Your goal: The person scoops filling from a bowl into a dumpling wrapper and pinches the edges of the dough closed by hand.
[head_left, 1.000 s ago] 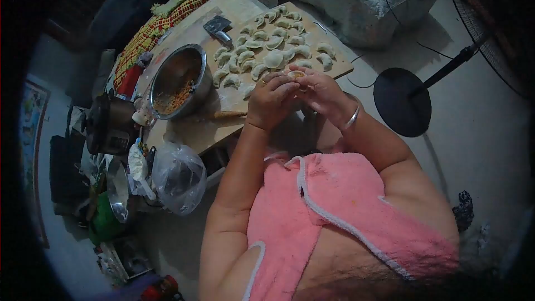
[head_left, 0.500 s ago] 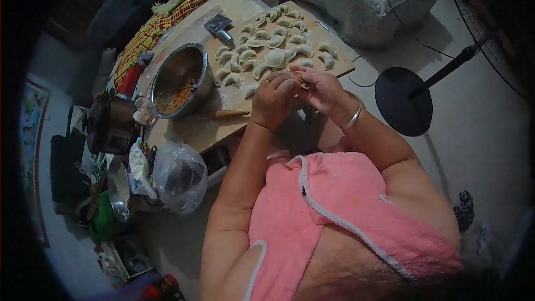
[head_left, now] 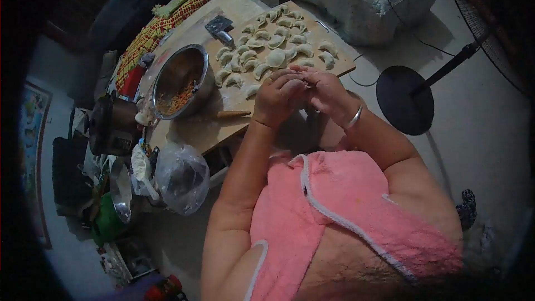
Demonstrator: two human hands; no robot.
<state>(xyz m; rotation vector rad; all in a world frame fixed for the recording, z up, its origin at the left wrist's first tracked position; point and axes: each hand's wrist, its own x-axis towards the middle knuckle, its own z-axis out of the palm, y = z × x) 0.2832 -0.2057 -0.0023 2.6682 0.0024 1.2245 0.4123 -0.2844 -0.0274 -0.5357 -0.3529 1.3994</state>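
Observation:
My left hand (head_left: 277, 99) and my right hand (head_left: 329, 93) meet over the near edge of a wooden board (head_left: 341, 66). Both are closed, fingers pressed together around a dumpling that they almost fully cover. A silver bangle is on my right wrist. Just beyond my fingers, several crescent-shaped dumplings (head_left: 261, 70) lie in rows on the board. Among them is a round, flat dough wrapper (head_left: 275, 58). To the left of my hands stands a metal bowl (head_left: 207, 78) with orange-brown filling (head_left: 177, 102). A wooden rolling pin (head_left: 225, 114) lies between the bowl and my left forearm.
A cleaver (head_left: 218, 25) rests at the far side of the board. On the left are a dark pot (head_left: 113, 125), a clear plastic bag (head_left: 181, 178) and a metal basin (head_left: 119, 189). A fan's round base (head_left: 405, 100) stands on the floor to the right.
The fingers have closed further over the dumpling; the filling that showed between them is now covered. The view has shifted very slightly, and the things on the board stay in place.

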